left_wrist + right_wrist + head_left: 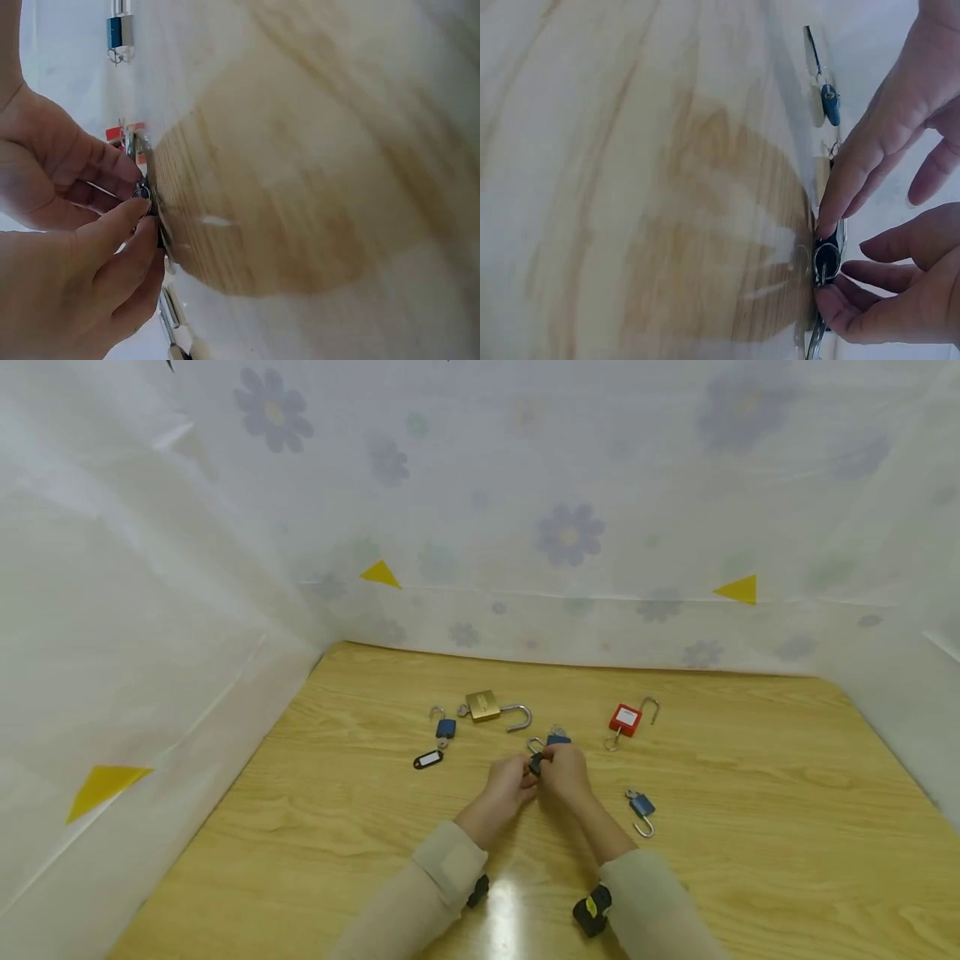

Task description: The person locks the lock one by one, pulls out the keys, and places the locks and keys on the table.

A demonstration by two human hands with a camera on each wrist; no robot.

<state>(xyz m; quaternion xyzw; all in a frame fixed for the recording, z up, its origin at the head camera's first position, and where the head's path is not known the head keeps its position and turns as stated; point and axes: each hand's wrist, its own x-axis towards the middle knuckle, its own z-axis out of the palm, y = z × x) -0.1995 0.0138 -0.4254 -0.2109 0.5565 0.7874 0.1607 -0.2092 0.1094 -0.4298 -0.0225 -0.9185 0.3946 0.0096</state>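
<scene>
A small black padlock (536,764) with its shackle swung open lies between my hands. The left hand (510,785) pinches it from the left side. From the other side, the right hand (566,772) holds it with its fingertips. In the right wrist view, a metal ring (826,259) shows at the padlock's end, with fingers of the left hand (874,154) above and those of the right hand (907,281) below. Right behind the right hand sits a blue padlock (558,740), partly hidden by it. Fingers cover much of the black padlock.
Several open padlocks lie around on the wooden table (360,835): a brass one (482,706), a red one (625,720), a blue one (641,804) at right and another blue one (446,728) with a black key tag (428,760) at left. Flower-patterned sheeting (480,610) encloses the table.
</scene>
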